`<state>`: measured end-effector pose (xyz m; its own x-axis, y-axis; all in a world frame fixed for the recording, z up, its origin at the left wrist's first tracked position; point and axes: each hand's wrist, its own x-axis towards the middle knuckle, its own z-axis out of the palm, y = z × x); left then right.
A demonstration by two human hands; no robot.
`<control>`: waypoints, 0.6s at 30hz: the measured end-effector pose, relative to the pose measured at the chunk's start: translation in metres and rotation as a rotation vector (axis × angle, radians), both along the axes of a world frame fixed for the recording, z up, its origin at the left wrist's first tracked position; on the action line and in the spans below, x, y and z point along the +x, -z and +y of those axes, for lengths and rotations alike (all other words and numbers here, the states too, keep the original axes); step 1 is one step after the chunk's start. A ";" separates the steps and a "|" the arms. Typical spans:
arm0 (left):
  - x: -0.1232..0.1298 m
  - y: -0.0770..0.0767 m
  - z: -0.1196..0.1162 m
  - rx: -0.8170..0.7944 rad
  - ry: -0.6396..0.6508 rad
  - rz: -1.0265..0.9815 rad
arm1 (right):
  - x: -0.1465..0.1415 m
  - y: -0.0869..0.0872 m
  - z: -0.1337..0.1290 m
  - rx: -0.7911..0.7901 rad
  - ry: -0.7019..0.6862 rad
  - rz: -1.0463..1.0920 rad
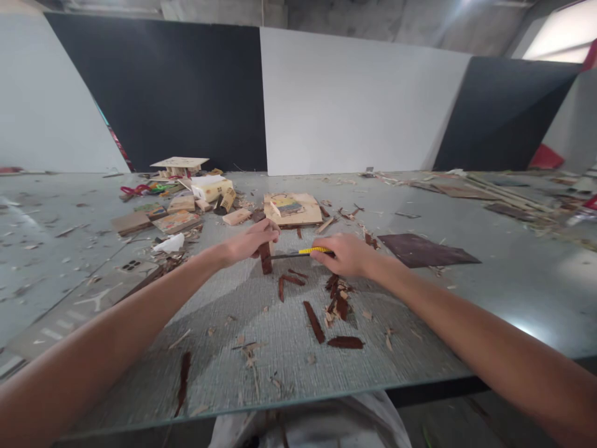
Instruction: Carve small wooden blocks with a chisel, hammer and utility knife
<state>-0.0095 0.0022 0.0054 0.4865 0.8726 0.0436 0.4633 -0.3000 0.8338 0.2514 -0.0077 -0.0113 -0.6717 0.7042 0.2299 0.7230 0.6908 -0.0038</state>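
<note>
My left hand (pixel 255 239) is closed on a narrow brown strip of wood (pixel 265 258), which it holds upright on the table. In my right hand (pixel 342 254) is a yellow-handled utility knife (pixel 313 250). The knife's dark blade points left and its tip meets or nearly meets the strip's side; the exact contact is too small to tell. Brown offcuts (pixel 313 322) lie on the table in front of the hands, beside a small heap of brown and pale shavings (pixel 339 300).
A pale board with a printed picture (pixel 298 210) lies beyond the hands. At left are wood blocks (pixel 176 222), a tissue pack (pixel 209 188) and a phone (pixel 135 266). A dark brown sheet (pixel 426 250) lies at right, with long strips (pixel 501 193) farther off. The glass table's edge (pixel 280 406) is near me.
</note>
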 end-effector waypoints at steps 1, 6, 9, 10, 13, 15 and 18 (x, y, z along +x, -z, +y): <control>-0.002 0.001 0.002 -0.031 -0.002 -0.001 | 0.000 0.001 0.001 -0.007 0.008 -0.004; -0.008 0.008 0.011 -0.011 -0.059 -0.010 | 0.000 -0.001 0.001 -0.095 0.042 -0.009; -0.008 0.011 0.013 0.076 -0.087 0.037 | 0.000 -0.003 -0.001 -0.140 0.055 -0.005; -0.008 0.011 0.013 0.110 -0.098 0.051 | 0.000 -0.004 -0.001 -0.143 0.059 -0.005; -0.005 0.010 0.011 0.136 -0.128 0.049 | -0.003 -0.006 -0.004 -0.120 0.081 -0.017; -0.005 0.010 0.009 0.101 -0.137 0.038 | -0.006 -0.008 -0.007 -0.101 0.106 -0.036; -0.005 0.012 0.009 0.068 -0.141 0.020 | -0.011 -0.011 -0.013 -0.114 0.148 -0.053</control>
<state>-0.0145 0.0112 -0.0063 0.3607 0.9277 0.0966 0.5213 -0.2864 0.8039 0.2401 -0.0210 -0.0005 -0.5681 0.8156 0.1098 0.8178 0.5744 -0.0357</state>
